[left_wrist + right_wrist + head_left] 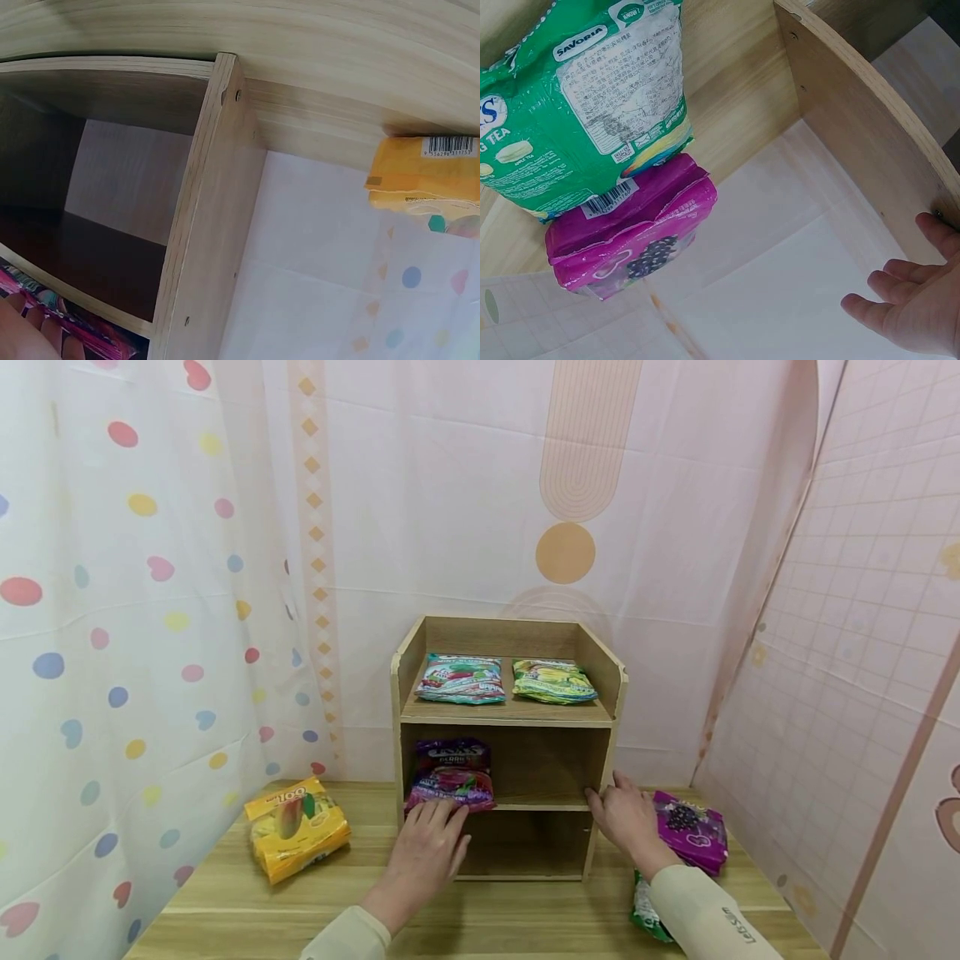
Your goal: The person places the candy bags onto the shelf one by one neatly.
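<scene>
A purple bag of berry candy (452,774) lies tilted up on the left side of the middle shelf. My left hand (425,843) touches its lower front edge, fingers reaching forward; in the left wrist view those fingers (46,330) rest against the bag. With fingers spread, my right hand (626,817) touches the right side panel of the wooden shelf unit (510,722), and it holds nothing. Beside that arm sit a magenta grape-picture bag (693,831) and a green bag (648,910), the latter partly hidden by the sleeve.
On the top shelf lie a teal candy bag (462,680) and a yellow-green one (553,682). A yellow mango-picture bag (298,828) rests on the wooden table (225,906) at the left. Patterned curtains (450,527) enclose the back and sides.
</scene>
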The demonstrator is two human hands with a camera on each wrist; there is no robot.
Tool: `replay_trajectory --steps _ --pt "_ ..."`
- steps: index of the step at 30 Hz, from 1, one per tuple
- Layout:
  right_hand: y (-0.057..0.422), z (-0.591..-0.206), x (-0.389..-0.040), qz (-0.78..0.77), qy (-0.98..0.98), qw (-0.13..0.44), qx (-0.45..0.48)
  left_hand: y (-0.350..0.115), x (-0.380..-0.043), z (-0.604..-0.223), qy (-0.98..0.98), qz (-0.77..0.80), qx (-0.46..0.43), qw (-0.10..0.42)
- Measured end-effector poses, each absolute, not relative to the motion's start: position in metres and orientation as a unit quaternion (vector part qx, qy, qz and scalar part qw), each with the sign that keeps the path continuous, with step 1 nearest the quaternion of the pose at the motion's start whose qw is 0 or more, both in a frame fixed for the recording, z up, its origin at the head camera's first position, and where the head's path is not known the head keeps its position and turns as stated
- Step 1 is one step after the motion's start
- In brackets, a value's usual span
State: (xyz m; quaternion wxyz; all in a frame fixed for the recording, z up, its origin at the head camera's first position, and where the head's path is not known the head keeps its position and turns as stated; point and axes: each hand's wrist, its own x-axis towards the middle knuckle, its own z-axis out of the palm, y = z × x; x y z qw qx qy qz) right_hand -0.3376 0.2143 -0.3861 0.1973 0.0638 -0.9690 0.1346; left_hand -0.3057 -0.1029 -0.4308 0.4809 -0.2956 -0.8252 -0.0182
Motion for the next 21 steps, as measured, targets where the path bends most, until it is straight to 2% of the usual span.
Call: replay_trajectory --steps 13,21 --pt "0.2140 -0.3870 -0.3384 0.133 -0.969 0.201 0.062 -0.1071 -0.3101 -0.4315 -0.853 -0.015 -0.270 0.447" --pt "0.2148 -0.3879 -0.3383 0.134 -0.968 0.204 0.063 -0.1082 -0.3115 -0.4351 -0.830 -0.033 -0.294 0.473"
